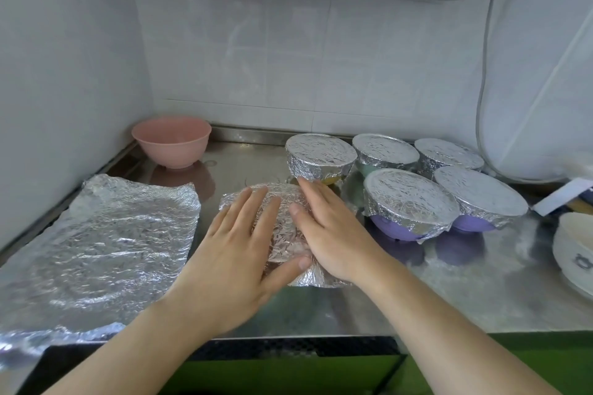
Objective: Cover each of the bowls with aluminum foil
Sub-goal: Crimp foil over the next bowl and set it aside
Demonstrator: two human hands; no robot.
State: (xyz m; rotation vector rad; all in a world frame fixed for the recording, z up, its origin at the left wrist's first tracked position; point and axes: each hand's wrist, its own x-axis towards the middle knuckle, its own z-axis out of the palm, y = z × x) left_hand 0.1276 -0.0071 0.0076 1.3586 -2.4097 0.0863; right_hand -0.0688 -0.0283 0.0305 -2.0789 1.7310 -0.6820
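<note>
Left hand (236, 245) and right hand (327, 228) spread flat on foil-wrapped bowl (282, 234), loose foil sheet (102, 244) left of it, pink bowl (171, 141) behind-left

No text, label, brand, number or sign could be read anywhere in the view. The white ceramic bowl (574, 253) at the right edge of the steel worktop (417, 292) carried a small dark blue mark on its side, too small and blurred to make out. The white paper strip (561, 197) behind it showed no print.
</note>
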